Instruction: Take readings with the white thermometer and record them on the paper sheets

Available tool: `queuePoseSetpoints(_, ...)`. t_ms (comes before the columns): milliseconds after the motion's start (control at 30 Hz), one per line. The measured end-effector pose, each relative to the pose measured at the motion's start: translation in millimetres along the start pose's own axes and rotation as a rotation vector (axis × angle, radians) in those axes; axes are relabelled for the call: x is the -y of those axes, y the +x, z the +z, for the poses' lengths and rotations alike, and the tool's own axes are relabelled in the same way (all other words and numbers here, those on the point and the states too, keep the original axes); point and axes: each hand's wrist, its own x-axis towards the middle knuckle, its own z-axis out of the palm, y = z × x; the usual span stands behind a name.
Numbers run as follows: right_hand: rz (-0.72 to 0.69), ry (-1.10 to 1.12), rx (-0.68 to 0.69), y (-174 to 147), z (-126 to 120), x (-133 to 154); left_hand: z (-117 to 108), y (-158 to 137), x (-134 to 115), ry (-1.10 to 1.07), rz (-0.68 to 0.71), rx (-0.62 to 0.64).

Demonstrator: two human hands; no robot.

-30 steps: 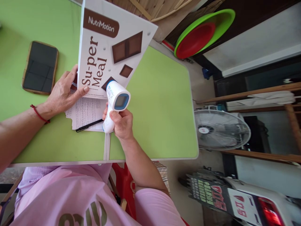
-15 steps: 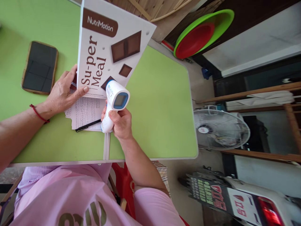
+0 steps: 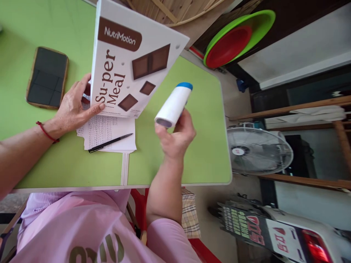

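My left hand (image 3: 77, 101) grips the lower left corner of a white box (image 3: 123, 69) printed "NutriMotion Su-per Meal", thumb on its front; the other fingers are partly hidden behind it. The box is tilted up over a stack of handwritten paper sheets (image 3: 124, 128). Across the sheets lies a black pen (image 3: 111, 143). To the right of the box, my right hand (image 3: 177, 137) is closed around a white infrared thermometer (image 3: 173, 104) with a blue end. It is held above the green table (image 3: 205, 146), with its open nozzle end turned toward me and its screen out of sight.
A phone in a brown-edged case (image 3: 48, 77) lies left of the box. Beyond the table's right edge are a standing fan (image 3: 260, 150), a green basin (image 3: 263, 25) with a red basin (image 3: 230, 45), and a scooter (image 3: 290, 233). A red chair (image 3: 139, 208) stands below the table edge.
My right hand has moved right, away from the box, and turned the thermometer so its screen no longer shows. The box has shifted slightly right and down in my left hand.
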Motion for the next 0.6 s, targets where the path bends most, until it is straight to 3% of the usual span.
queuePoseSetpoints(67, -0.025, -0.256, 0.039, 7, -11, -15, -2, 0, -3, -0.005, -0.008, 0.022)
queuePoseSetpoints(200, 0.015, -0.571, 0.284, 10, -11, -29, -3, 0, -3, 0.004, -0.008, 0.038)
queuePoseSetpoints(333, -0.069, -0.657, 0.393, 2, 2, -25, -2, 0, -1, 0.027, 0.027, 0.043)
queuePoseSetpoints(600, -0.090, -0.699, 0.384, -1, 8, -21, -1, 4, -4, -0.006, 0.093, 0.072)
